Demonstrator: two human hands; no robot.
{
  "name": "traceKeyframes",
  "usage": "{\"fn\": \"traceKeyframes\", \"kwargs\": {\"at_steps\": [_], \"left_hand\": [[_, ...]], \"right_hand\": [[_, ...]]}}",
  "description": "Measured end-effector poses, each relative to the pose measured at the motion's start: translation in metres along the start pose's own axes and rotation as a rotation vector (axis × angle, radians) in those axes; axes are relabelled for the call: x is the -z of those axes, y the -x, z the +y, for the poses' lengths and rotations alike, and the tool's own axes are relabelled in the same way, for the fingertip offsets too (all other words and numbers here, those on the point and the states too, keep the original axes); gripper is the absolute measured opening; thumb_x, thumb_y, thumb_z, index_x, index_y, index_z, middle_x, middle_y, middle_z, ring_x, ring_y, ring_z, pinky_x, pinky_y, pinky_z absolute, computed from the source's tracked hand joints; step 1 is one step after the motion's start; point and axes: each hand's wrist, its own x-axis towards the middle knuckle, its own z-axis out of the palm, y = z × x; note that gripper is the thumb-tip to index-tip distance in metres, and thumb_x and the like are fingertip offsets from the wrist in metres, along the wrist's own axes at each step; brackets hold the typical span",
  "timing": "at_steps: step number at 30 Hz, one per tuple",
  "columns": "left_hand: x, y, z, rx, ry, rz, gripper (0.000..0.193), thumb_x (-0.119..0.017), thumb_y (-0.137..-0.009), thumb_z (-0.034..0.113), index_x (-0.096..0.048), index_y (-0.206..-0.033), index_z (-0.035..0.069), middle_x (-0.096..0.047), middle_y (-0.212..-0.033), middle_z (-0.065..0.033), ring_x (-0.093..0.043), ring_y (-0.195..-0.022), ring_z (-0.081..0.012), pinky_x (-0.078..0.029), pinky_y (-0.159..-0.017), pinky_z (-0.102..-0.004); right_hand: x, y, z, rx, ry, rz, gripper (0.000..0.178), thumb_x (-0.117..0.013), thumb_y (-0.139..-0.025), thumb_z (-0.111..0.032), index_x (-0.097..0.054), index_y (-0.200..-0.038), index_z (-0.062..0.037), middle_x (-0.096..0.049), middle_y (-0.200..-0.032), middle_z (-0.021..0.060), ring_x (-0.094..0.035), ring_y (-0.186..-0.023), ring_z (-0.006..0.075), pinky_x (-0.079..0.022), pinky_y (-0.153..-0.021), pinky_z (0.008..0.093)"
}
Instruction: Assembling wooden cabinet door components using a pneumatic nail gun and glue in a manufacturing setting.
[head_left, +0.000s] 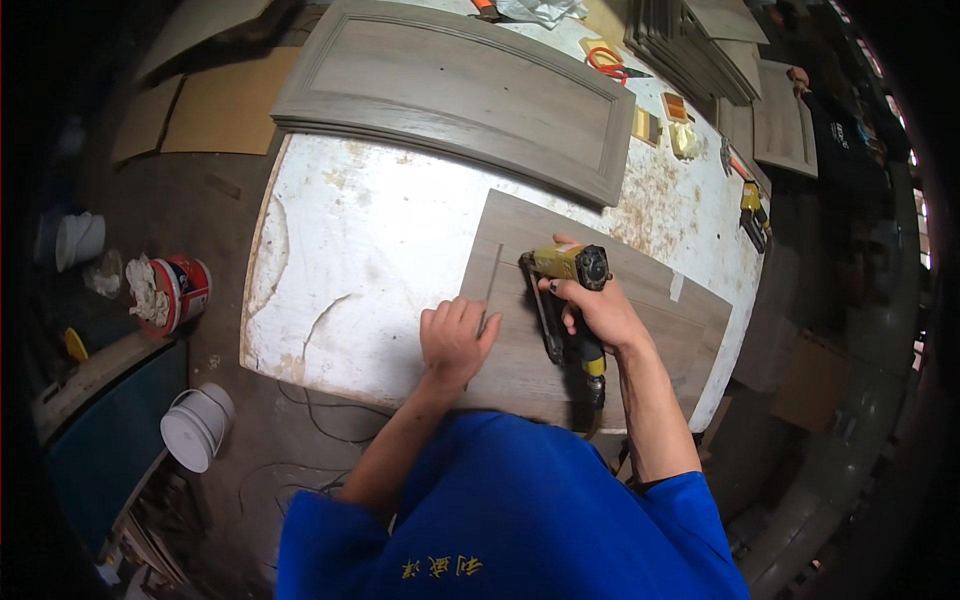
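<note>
A grey wood-grain panel (640, 290) lies on the white worktable in front of me. My right hand (606, 312) is wrapped round the grip of a yellow and black nail gun (562, 263), held over the panel's left part. From its lower end a hose fitting runs toward my body. At the panel's left edge, my left hand (457, 338) has its fingers curled, with the thumb beside a thin grey strip (494, 275). The strip lies along that edge and passes under the hand, which seems to grip it. The fingertips are partly hidden.
Framed grey cabinet doors (450, 90) lie stacked across the table's far side. Red-handled pliers (608, 64) and a second yellow and black nail gun (752, 210) lie at the right. White (198, 428) and red (190, 290) buckets stand on the floor at left, near loose cables.
</note>
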Motion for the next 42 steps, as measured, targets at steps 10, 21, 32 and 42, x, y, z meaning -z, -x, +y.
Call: {"fn": "traceKeyframes", "kwargs": {"at_steps": [10,21,32,42], "left_hand": [[0.000,0.000,0.000,-0.016,0.038,0.017,0.023,-0.080,-0.080,0.022,-0.066,-0.094,0.012,-0.059,-0.081,-0.0020,-0.056,-0.074,-0.0230,-0.037,-0.070,-0.0381],[0.002,0.001,0.001,-0.012,0.030,0.001,0.022,-0.079,-0.081,0.023,-0.066,-0.094,0.012,-0.059,-0.082,-0.0020,-0.056,-0.076,-0.0225,-0.037,-0.070,-0.0378],[0.002,0.001,0.002,-0.005,0.051,-0.014,0.021,-0.079,-0.082,0.023,-0.066,-0.095,0.012,-0.060,-0.082,-0.0016,-0.057,-0.077,-0.0216,-0.037,-0.072,-0.0375],[0.001,-0.002,0.008,-0.016,0.051,-0.014,0.020,-0.078,-0.083,0.021,-0.067,-0.096,0.011,-0.061,-0.077,-0.0015,-0.058,-0.074,-0.0223,-0.037,-0.071,-0.0392]], "right_hand": [[-0.004,0.001,0.000,0.024,0.084,0.001,0.073,-0.066,-0.087,-0.010,-0.037,-0.153,-0.0037,-0.064,-0.089,0.0073,-0.056,-0.053,0.0105,-0.046,-0.049,0.0265],[-0.020,0.011,0.006,-0.018,0.083,-0.071,0.075,-0.059,-0.086,-0.007,-0.032,-0.156,-0.0058,-0.070,-0.103,0.0108,-0.056,-0.055,0.0110,-0.049,-0.050,0.0253],[-0.022,0.019,0.010,0.012,-0.025,-0.008,0.074,-0.068,-0.089,-0.012,-0.035,-0.155,-0.0057,-0.064,-0.090,0.0058,-0.056,-0.054,0.0099,-0.045,-0.050,0.0261],[0.049,0.078,0.055,-0.009,-0.030,0.181,0.076,-0.070,-0.089,-0.010,-0.036,-0.156,-0.0102,-0.062,-0.082,0.0024,-0.054,-0.053,0.0082,-0.045,-0.050,0.0254]]}}
